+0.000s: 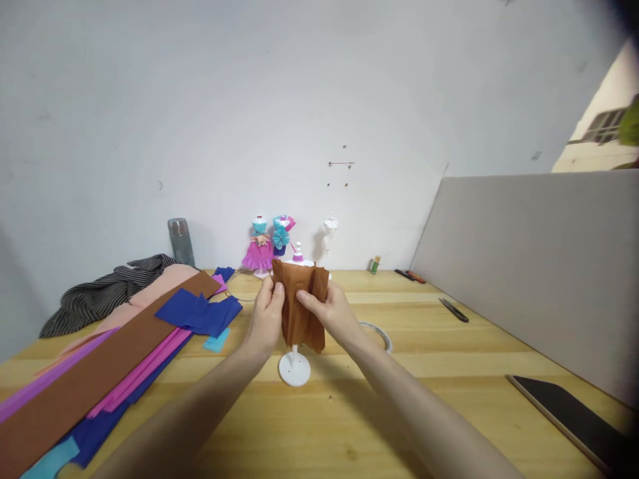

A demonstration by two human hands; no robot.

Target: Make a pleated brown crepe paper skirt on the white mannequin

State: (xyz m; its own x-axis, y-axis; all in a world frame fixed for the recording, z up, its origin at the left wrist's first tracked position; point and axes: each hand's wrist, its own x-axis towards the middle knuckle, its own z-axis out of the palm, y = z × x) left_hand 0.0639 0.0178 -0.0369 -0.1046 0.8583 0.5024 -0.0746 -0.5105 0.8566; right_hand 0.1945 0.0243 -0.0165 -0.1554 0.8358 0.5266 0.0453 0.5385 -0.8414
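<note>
A sheet of brown crepe paper [299, 309], creased and uneven at its edges, hangs upright in front of a small white dress form [298, 253]. My left hand [268, 309] pinches its left side, thumb in front. On the right side, my right hand [327, 306] grips the paper with the thumb laid across its face. Behind the paper, most of the dress form is hidden; only its neck with a magenta band, a bit of shoulder and the round white base [294, 369] show.
Layered paper strips, a brown one [110, 359] on top, and a blue piece [200, 313] lie left near a striped cloth [114, 293] and flask [180, 241]. Dressed forms [258, 246] stand behind. Rightward are a tape roll [382, 336], scissors [454, 309], a dark tablet-like slab [569, 416] and a panel [539, 266].
</note>
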